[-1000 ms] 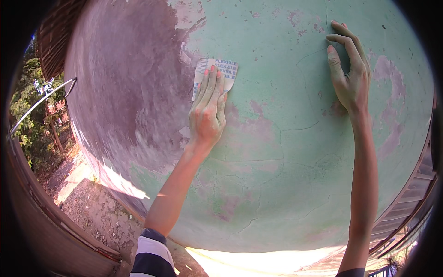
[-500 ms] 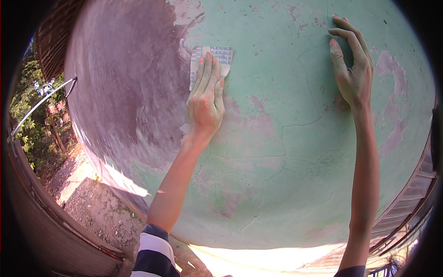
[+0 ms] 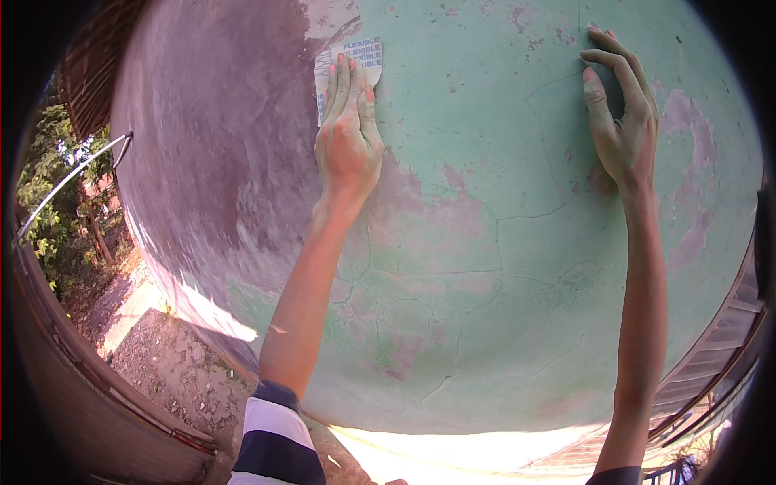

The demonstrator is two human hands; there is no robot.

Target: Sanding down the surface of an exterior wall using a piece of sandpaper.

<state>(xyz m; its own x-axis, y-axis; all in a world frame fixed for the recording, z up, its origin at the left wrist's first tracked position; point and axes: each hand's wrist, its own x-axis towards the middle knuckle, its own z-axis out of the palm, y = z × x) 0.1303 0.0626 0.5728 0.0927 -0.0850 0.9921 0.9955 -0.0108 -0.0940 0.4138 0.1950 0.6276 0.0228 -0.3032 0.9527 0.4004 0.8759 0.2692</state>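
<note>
My left hand (image 3: pixel 347 133) lies flat on a sheet of sandpaper (image 3: pixel 365 55) and presses it against a green painted wall (image 3: pixel 485 307). The sheet's pale printed back faces me, and only its top part shows past my fingers. To the left of the sheet the green paint is worn off to a purplish-grey patch (image 3: pixel 218 137). My right hand (image 3: pixel 622 121) leans on the wall at the upper right with its fingers spread and holds nothing.
The wall has cracks and pinkish bare spots (image 3: pixel 436 218). Bare sunlit ground (image 3: pixel 170 364) lies at the wall's foot, lower left. A metal fence (image 3: pixel 97 388) curves along the left, with green bushes (image 3: pixel 52 194) behind it. A slatted shutter (image 3: pixel 719 356) sits lower right.
My left hand has slid the sandpaper up the wall and a little to the left. My right hand has stayed in its place.
</note>
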